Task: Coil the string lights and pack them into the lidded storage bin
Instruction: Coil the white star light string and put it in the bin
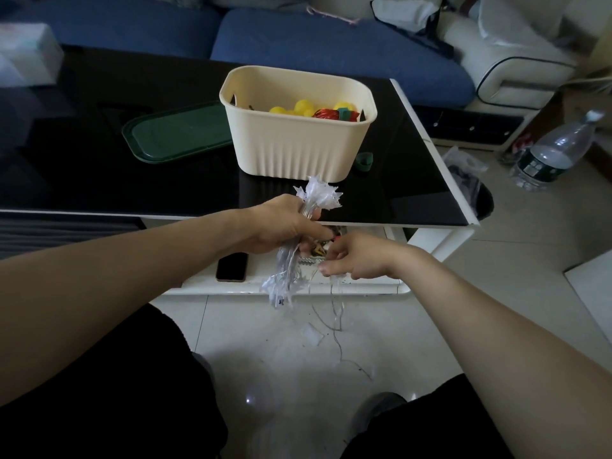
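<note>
My left hand (pixel 284 226) grips a bundled coil of clear star-shaped string lights (pixel 319 193), with stars sticking out above my fist and hanging below it. My right hand (pixel 354 256) is just to the right and pinches the thin wire of the same string. A loose tail of wire (pixel 336 323) trails down to the floor. The cream storage bin (pixel 298 144) stands open on the black table behind my hands, with yellow and red items inside. Its dark green lid (pixel 178 134) lies flat on the table to the bin's left.
A phone (pixel 231 266) lies on the table's white lower shelf (pixel 364 286). A small green ring (pixel 364 160) sits right of the bin. A plastic water bottle (pixel 556 150) stands on the floor at the right. A blue sofa (pixel 331 44) runs behind the table.
</note>
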`<state>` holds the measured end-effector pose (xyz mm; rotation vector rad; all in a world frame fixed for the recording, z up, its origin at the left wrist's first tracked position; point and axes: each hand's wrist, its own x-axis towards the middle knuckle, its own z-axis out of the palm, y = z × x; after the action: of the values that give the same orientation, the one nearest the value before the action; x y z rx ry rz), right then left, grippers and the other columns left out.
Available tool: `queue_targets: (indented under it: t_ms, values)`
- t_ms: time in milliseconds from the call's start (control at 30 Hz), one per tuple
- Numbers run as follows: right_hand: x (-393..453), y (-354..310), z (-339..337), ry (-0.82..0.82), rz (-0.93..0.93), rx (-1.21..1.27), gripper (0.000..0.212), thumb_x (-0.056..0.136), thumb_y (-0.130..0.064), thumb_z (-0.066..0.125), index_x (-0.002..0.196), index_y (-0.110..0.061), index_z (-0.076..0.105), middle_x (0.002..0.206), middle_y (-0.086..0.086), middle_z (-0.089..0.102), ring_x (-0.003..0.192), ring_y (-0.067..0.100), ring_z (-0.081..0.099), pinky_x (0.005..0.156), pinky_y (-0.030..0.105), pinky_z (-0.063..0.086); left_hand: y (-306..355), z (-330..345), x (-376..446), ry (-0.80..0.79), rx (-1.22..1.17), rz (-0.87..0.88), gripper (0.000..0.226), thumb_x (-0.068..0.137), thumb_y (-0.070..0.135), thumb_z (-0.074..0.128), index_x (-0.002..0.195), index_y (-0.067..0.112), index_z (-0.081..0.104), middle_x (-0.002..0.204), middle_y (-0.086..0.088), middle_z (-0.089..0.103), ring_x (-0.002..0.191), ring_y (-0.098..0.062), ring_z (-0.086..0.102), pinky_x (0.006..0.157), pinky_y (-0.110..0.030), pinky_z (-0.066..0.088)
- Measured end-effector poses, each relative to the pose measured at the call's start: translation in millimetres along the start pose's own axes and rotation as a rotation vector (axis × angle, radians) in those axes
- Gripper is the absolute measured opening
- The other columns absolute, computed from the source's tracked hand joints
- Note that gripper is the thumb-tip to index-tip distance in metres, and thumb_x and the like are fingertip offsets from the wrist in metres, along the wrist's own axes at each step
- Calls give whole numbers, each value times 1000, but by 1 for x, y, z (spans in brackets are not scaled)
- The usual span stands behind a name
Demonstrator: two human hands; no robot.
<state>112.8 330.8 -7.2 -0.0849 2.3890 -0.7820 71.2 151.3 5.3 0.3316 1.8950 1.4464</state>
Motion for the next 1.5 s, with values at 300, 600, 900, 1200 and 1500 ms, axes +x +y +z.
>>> queue_targets:
  t_ms: [300, 600, 900, 1200, 1500]
  values:
    - [-10, 11, -16, -16, -18, 311, 23, 87, -19, 78, 99, -2, 69, 79, 14, 74, 79, 27, 75, 93, 51, 55, -3, -7, -10, 6, 308, -58, 16, 84, 3, 73, 80, 0, 58, 75, -25, 56, 56, -21, 54, 70, -38, 48]
    - [-21, 17, -24, -61, -7, 372, 29, 88, -16, 76, 114, -6, 66, 97, 14, 77, 90, 25, 75, 96, 48, 54, -4, -9, -4, 60, 320, -58, 27, 86, -5, 67, 69, 9, 50, 49, 0, 55, 48, -16, 50, 61, -30, 47]
    - [-24, 30, -27, -45, 46, 406, 11, 94, -14, 69, 102, -7, 70, 100, 15, 77, 92, 27, 74, 100, 50, 51, -7, -4, 1, 60, 312, -65, 25, 86, -4, 67, 77, 10, 49, 69, -13, 54, 48, -18, 51, 59, -29, 47]
    - [-19, 42, -31, 24, 56, 396, 15, 84, -3, 78, 90, -6, 64, 94, 16, 77, 95, 31, 75, 95, 45, 56, -6, 0, 3, 31, 322, -73, 18, 89, -2, 66, 84, 6, 51, 65, -12, 54, 46, -16, 51, 58, -25, 47]
    - [-22, 50, -33, -129, 301, 102, 28, 82, -19, 83, 107, -19, 69, 92, 1, 76, 92, 18, 74, 83, 33, 60, -4, -1, 3, 74, 196, -1, 17, 89, 1, 68, 88, 6, 51, 63, -13, 54, 52, -20, 53, 70, -37, 50]
